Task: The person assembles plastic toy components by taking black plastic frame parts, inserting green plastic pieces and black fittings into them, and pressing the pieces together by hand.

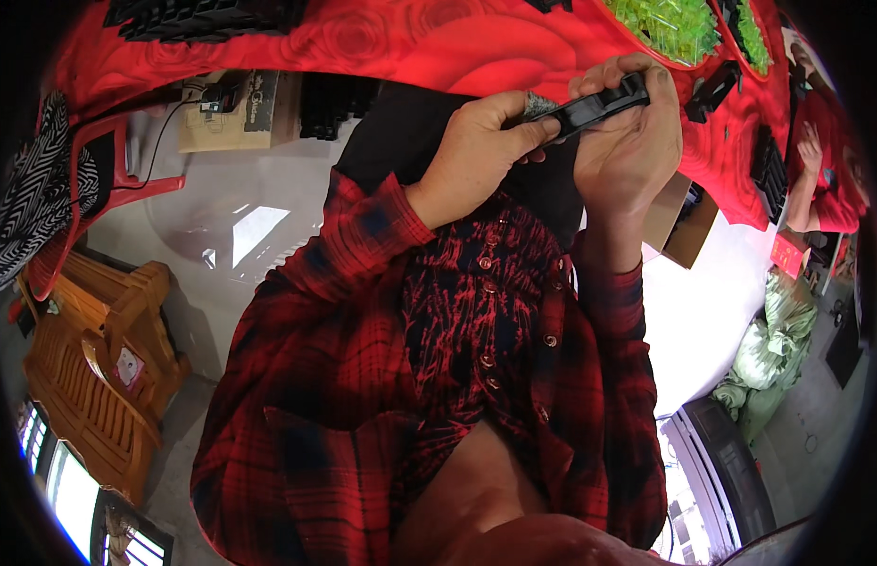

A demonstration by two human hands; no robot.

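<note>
The left hand (481,153) pinched one end of a black plastic part (592,109), thumb over it, a grey speckled piece (539,105) by its fingers; the right hand (637,141) had its fingers curled around the far end, near the red tablecloth (391,45).

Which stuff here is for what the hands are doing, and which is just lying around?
Probably for the job:
long black part, held by the left hand and right hand
grey speckled piece near its left end
black parts on the red cloth, perhaps

Probably just around:
black-and-white patterned cloth
red chair
slatted wooden seat
pale green sacks
</note>
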